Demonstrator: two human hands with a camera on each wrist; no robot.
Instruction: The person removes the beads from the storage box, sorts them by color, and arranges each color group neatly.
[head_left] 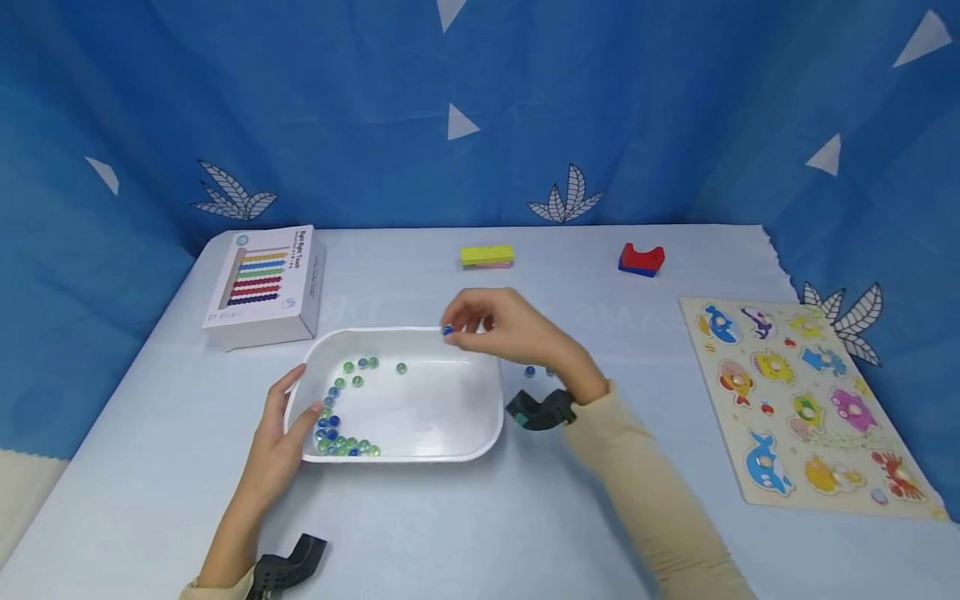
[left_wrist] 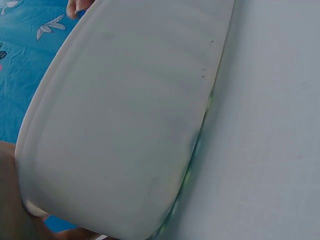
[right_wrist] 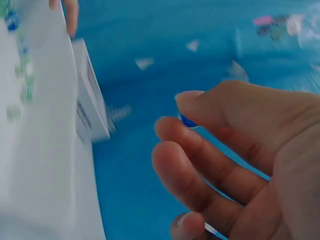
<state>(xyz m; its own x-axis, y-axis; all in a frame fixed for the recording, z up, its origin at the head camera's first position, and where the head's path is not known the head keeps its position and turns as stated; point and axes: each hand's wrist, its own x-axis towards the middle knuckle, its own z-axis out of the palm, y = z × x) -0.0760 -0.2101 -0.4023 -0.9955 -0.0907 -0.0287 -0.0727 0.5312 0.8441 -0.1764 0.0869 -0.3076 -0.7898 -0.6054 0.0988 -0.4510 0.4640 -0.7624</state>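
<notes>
Between thumb and fingertips, my right hand [head_left: 510, 327] pinches a blue marble [head_left: 447, 330] above the back right part of a white tray [head_left: 427, 412]. The same blue marble [right_wrist: 188, 121] peeks out under the thumb in the right wrist view. My left hand [head_left: 276, 442] grips the tray's left end, thumb over the rim and fingers along the outside. Several green and blue marbles [head_left: 334, 421] lie inside, mostly along the left and front left. The tray's outer wall [left_wrist: 115, 110] fills much of the left wrist view.
Two blue marbles [head_left: 530, 372] lie on the table right of the tray, partly behind the right wrist. A white box [head_left: 262, 287] stands back left. Yellow blocks [head_left: 487, 256] and a red and blue block pair [head_left: 642, 260] sit behind. A sea-animal puzzle board [head_left: 810, 408] lies right.
</notes>
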